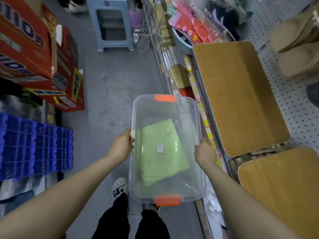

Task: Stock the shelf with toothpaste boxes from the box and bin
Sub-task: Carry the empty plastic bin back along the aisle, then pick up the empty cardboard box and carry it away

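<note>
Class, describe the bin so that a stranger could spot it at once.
Look at the grey floor between the red cartons and the shelf. Above it, the left hand and right hand hold the bin. Only it is clear, with orange end latches.

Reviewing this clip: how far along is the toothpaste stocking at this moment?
Done: nothing visibly; no toothpaste boxes show on the shelf, where brown boards lie. In hand: the left hand and right hand grip the long sides of the clear bin, which shows only a flat green item. Left: apparently all the stocking, with the red cartons not touched.
</note>
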Action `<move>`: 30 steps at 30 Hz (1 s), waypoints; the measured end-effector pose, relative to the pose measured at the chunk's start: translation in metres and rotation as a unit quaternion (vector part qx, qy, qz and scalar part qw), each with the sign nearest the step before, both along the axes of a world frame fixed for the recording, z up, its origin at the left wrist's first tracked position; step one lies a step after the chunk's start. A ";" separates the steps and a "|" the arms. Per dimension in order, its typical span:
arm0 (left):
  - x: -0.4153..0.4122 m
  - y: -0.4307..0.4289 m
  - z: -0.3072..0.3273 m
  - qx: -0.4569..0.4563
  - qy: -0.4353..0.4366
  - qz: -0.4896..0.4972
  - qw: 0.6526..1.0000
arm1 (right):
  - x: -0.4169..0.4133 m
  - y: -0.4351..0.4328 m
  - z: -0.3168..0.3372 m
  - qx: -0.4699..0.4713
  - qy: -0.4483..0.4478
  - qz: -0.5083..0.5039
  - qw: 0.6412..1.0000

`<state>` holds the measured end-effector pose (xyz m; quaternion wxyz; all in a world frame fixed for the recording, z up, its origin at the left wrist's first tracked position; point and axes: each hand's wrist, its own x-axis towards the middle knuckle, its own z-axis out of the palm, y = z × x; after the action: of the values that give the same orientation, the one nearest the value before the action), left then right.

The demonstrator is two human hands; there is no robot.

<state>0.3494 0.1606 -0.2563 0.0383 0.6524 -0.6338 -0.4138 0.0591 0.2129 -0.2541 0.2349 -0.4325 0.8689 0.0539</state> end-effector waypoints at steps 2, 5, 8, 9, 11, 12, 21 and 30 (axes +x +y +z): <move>-0.001 0.000 0.007 -0.013 -0.020 -0.018 1.000 | 0.002 0.003 0.005 0.012 -0.004 0.007 1.000; -0.005 -0.004 0.027 -0.048 -0.053 -0.039 0.997 | 0.006 0.008 0.022 -0.003 -0.012 0.022 1.000; -0.015 -0.011 0.061 -0.080 -0.053 -0.059 0.994 | 0.009 0.012 0.056 -0.026 -0.029 0.026 0.999; -0.019 -0.013 0.073 -0.090 -0.048 -0.068 0.992 | 0.010 0.015 0.067 -0.036 -0.035 0.029 0.998; -0.034 -0.014 0.103 -0.114 -0.032 -0.099 0.988 | 0.009 0.024 0.097 -0.074 -0.046 0.027 0.996; -0.040 -0.015 0.112 -0.125 -0.028 -0.113 0.985 | 0.011 0.026 0.106 -0.092 -0.052 0.034 0.994; -0.113 -0.011 0.234 -0.288 0.030 -0.332 0.898 | 0.006 0.089 0.243 -0.204 0.078 0.068 0.973; -0.170 0.072 0.333 -0.390 0.144 -0.534 0.737 | 0.032 0.235 0.338 -0.279 0.232 -0.074 0.929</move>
<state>0.1798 0.2329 0.0767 0.1531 0.0677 -0.9707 -0.1724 0.0911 0.4481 0.0843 -0.1005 -0.3903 0.9086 -0.1098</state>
